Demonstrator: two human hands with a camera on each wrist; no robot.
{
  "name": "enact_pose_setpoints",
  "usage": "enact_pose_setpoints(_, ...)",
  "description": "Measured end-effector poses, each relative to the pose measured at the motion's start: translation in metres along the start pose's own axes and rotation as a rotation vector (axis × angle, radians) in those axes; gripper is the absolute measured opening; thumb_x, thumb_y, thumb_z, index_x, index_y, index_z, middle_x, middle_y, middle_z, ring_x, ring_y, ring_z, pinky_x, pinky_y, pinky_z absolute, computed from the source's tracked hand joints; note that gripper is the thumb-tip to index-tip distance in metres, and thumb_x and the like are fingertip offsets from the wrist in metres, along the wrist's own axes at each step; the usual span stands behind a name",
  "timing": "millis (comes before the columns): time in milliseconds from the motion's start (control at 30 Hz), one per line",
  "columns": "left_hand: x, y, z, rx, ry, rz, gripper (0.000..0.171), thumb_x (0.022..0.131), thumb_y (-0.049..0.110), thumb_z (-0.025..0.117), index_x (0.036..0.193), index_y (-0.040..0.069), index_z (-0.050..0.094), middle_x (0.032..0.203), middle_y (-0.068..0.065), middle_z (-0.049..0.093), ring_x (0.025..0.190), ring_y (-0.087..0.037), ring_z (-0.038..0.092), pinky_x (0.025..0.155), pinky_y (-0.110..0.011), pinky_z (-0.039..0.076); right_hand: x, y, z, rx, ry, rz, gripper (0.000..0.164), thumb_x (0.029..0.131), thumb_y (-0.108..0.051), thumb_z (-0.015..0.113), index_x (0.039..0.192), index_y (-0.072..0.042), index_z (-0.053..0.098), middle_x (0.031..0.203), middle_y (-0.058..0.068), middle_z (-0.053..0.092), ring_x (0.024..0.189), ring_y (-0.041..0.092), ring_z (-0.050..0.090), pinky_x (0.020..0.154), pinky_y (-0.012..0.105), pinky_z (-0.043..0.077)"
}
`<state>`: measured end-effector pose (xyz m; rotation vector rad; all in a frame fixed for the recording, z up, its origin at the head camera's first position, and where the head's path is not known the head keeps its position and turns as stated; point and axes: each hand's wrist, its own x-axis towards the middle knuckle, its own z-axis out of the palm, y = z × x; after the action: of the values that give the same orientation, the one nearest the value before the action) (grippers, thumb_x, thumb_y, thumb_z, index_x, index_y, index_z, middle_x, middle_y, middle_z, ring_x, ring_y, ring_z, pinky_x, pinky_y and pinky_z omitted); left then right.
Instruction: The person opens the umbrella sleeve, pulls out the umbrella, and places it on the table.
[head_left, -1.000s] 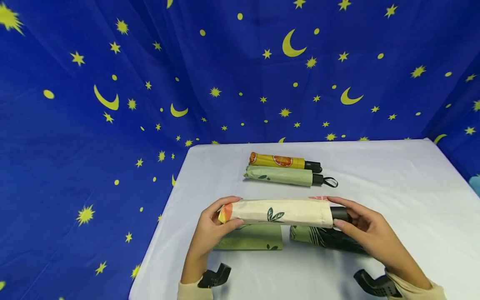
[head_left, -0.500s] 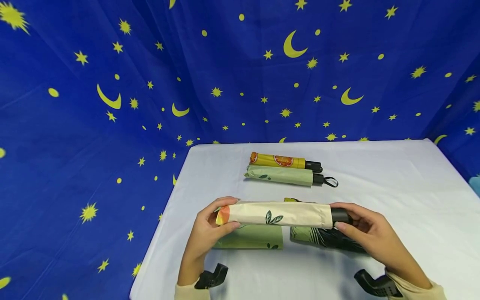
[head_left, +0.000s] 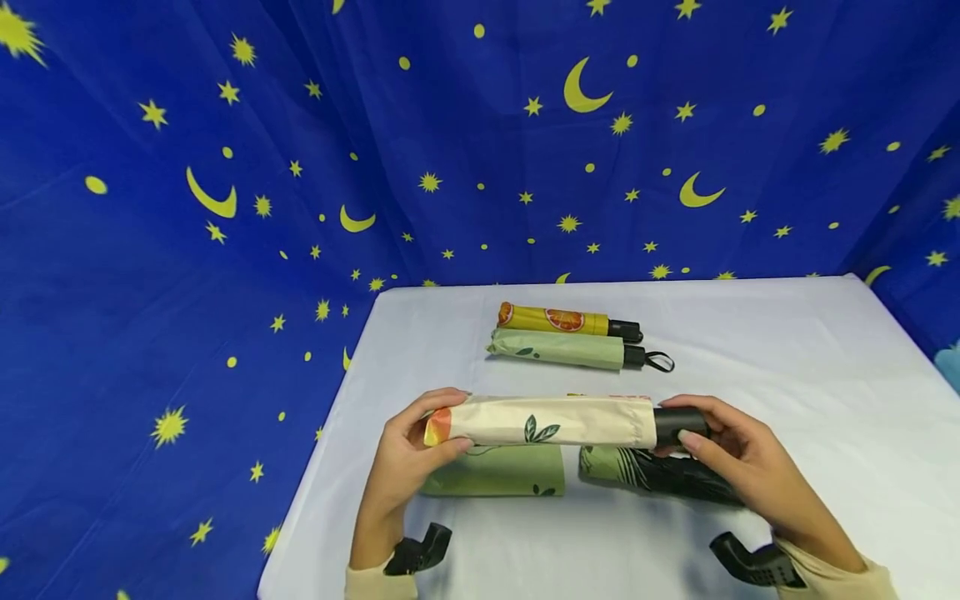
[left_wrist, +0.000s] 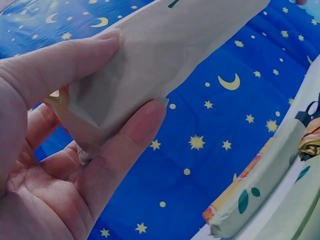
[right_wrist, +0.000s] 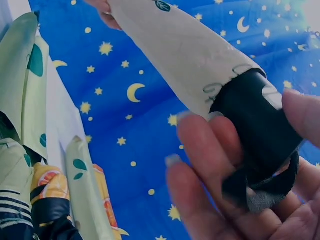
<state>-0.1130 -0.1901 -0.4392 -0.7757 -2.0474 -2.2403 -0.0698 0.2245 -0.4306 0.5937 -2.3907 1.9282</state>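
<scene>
A folded umbrella (head_left: pixel 555 421) in a cream sleeve with a leaf print is held level above the table in the head view. My left hand (head_left: pixel 420 433) pinches its orange-tipped left end between thumb and fingers. At the other end, my right hand (head_left: pixel 723 437) grips the black handle (head_left: pixel 678 425), thumb in front. The right wrist view shows a black strap (right_wrist: pixel 270 192) looped at the handle's end, among the fingers. Below the held umbrella lie a flat light green sleeve (head_left: pixel 502 475) and a dark green striped umbrella (head_left: pixel 652 475).
Two sleeved umbrellas lie side by side farther back, one yellow with orange slices (head_left: pixel 555 321) and one pale green (head_left: pixel 562 350) with a wrist loop. Another orange-slice umbrella (right_wrist: pixel 50 185) shows in the right wrist view. A blue star-print curtain (head_left: pixel 480 225) surrounds the white table (head_left: pixel 787 358).
The cream umbrella has shifted slightly left and up. My right thumb has moved off the sleeve's edge onto the handle, and more of the black handle shows.
</scene>
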Motion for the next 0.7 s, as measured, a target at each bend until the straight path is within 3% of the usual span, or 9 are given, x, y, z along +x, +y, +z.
enact_pose_setpoints(167,0.0001,0.0037,-0.0008,0.014,0.013,0.002,0.049,0.084,-0.009,0.079,0.130,-0.006,0.063,0.139,-0.025,0.052,0.114,-0.028,0.059,0.089,-0.031,0.056,0.0013,0.0018,0.0027,0.115,-0.066,0.025,0.037,0.107,0.004,0.047,0.144,0.002,0.046,0.124,0.019,0.061,0.091,0.035,0.072,0.077,0.048,0.060)
enact_pose_setpoints(433,-0.0030,0.0051,-0.0035,0.015,-0.017,0.047,0.051,0.082,-0.014,0.078,0.130,-0.008,0.062,0.140,-0.025,0.052,0.119,-0.030,0.058,0.092,-0.031,0.055,0.0019,-0.0032,0.0083,0.064,-0.001,0.121,0.039,0.101,-0.003,0.063,0.140,-0.001,0.057,0.127,0.014,0.065,0.095,0.034,0.072,0.078,0.040,0.061)
enact_pose_setpoints(700,-0.0058,0.0063,-0.0062,0.021,-0.045,0.092,0.053,0.080,-0.017,0.077,0.130,-0.010,0.061,0.140,-0.028,0.050,0.125,-0.033,0.057,0.093,-0.030,0.055,-0.0004,-0.0067,0.0098,0.007,0.027,0.142,0.032,0.099,-0.007,0.068,0.131,-0.003,0.065,0.117,0.012,0.071,0.092,0.030,0.073,0.075,0.040,0.061)
